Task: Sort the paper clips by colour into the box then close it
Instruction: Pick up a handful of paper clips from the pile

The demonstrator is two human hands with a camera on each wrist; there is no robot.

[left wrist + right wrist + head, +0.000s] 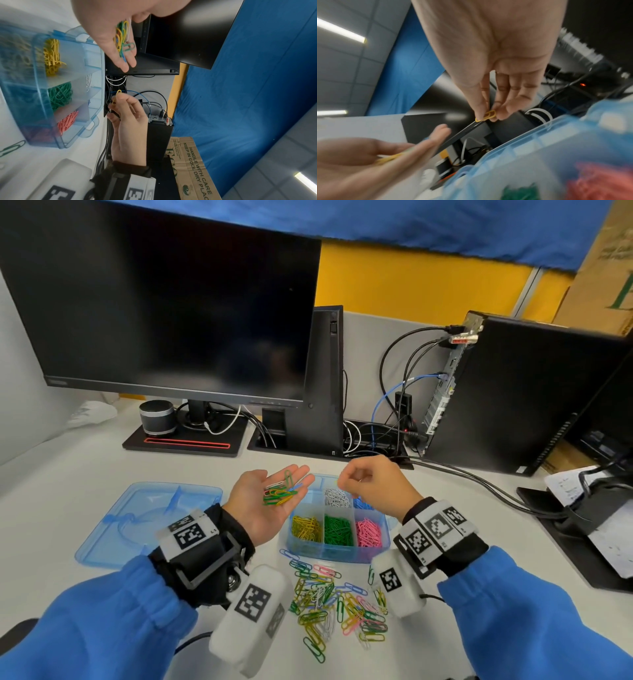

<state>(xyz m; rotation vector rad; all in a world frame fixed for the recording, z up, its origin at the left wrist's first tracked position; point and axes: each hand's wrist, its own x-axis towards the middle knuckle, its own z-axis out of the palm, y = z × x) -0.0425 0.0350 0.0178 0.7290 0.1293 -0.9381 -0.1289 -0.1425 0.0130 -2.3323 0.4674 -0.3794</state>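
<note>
Lid (137,518) lies on the desk (85,460) at left, off the box, so closing is not yet started.

Left hand (263,501) is palm up, fingers straight and flat, used as a tray. On it lies a handful (281,491) of mixed clips: green, yellow, blue, 1 white. Nothing grips them, they just rest there. It hovers just left of the box, partly over its rim.

Box (337,554) sits centre, open, 6 cells by my count. Front row left to right: yellow (306,527), green (338,529), pink (368,531). Back row: white (336,496) in the middle, blue at right mostly hidden by the right hand, back-left cell hidden by the left hand.

Right hand (368,487) is above the back row, thumb and fingertips pinched on 1 yellow clip (487,115), other fingers curled.

Pile (337,601) of unsorted clips still sits on the desk in front of the box, so sorting looks maybe half done.

Risks:
- Pinched clip is over white/blue, yellow cell is front left. Letting go early puts it in the wrong cell.
- Flat palm tilts, handful slides off, mixed colours land in sorted cells.
- Clips look interlocked, picking 1 may drag a second colour along.
- Wrist gear hangs low near the pile and could scatter it.
</note>
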